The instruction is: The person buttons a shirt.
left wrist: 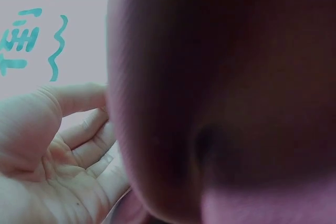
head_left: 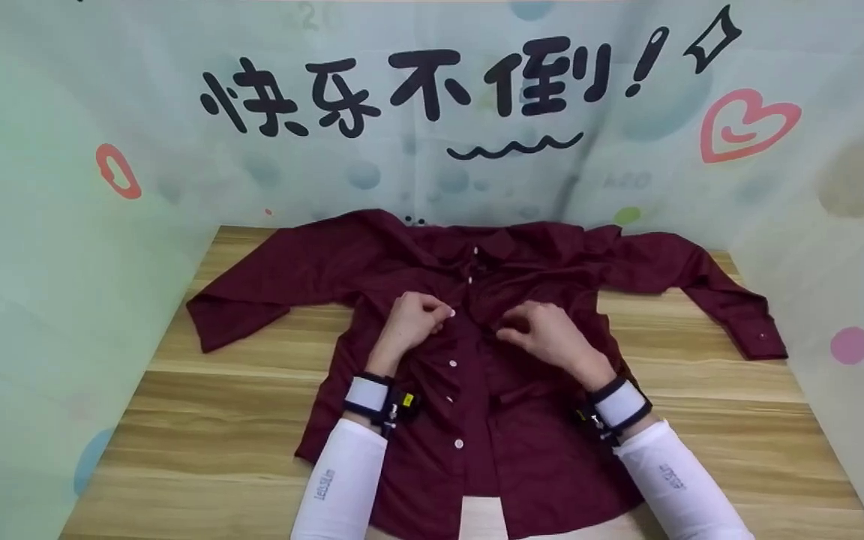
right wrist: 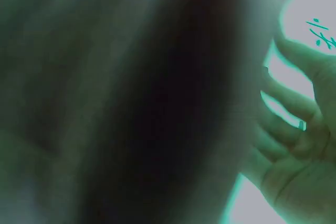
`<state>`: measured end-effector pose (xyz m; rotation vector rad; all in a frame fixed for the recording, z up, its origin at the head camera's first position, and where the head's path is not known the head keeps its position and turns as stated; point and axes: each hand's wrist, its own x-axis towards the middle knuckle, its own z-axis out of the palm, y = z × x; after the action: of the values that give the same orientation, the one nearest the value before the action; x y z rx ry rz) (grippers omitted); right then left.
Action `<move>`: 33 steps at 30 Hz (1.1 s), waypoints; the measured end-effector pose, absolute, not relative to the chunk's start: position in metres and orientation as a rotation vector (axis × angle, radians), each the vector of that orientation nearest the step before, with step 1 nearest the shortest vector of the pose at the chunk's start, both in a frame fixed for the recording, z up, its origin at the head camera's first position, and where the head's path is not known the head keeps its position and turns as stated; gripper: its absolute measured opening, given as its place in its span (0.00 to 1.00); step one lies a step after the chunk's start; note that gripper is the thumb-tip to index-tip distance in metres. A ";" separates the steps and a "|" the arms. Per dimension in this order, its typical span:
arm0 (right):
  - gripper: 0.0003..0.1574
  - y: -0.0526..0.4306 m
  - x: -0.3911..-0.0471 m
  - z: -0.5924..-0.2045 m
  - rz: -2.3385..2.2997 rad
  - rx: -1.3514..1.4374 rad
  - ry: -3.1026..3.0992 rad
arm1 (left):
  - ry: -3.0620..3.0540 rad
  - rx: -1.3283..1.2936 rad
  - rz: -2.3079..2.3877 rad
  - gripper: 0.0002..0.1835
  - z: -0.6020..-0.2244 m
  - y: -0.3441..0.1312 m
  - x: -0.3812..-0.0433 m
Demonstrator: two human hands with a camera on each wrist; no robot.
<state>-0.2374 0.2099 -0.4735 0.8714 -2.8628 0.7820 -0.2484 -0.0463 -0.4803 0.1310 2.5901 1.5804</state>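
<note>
A dark red long-sleeved shirt (head_left: 402,270) lies front up, its collar toward the back wall and its front parted below the chest. My left hand (head_left: 412,322) pinches the front edge with the buttons, with a white button (head_left: 452,313) at its fingertips. Across the gap, my right hand (head_left: 548,334) holds the opposite front edge between bent fingers and thumb. In the left wrist view, blurred cloth (left wrist: 220,77) hides the left fingertips. Dark cloth (right wrist: 157,103) likewise covers the right fingertips in the right wrist view.
The shirt's sleeves spread left and right over a wood-grain table (head_left: 199,435). Several more white buttons run down the shirt front, including a low button (head_left: 459,444). A printed cloth backdrop (head_left: 417,172) with black lettering encloses the back and both sides.
</note>
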 end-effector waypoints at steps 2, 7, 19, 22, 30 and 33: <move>0.22 0.202 -0.242 -0.475 0.704 0.808 -2.873 | 2.596 0.140 1.582 0.08 -0.480 -0.047 -0.249; 0.23 0.183 -0.254 -0.478 0.495 0.827 -2.905 | 2.615 0.146 1.572 0.08 -0.480 -0.047 -0.250; 0.18 0.159 -0.268 -0.472 0.156 0.931 -2.948 | 2.605 0.143 1.582 0.08 -0.481 -0.049 -0.249; 0.18 0.158 -0.268 -0.472 0.132 0.932 -2.934 | 2.605 0.141 1.579 0.08 -0.481 -0.050 -0.249; 0.16 0.160 -0.266 -0.476 0.266 0.890 -2.875 | 2.610 0.164 1.581 0.07 -0.482 -0.048 -0.249; 0.15 0.165 -0.267 -0.474 0.430 0.824 -2.923 | 2.612 0.164 1.585 0.07 -0.482 -0.048 -0.249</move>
<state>-0.2671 0.1653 -0.4744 0.8243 -2.9234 0.4299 -0.2492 -0.0477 -0.4821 0.1642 2.6117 1.5853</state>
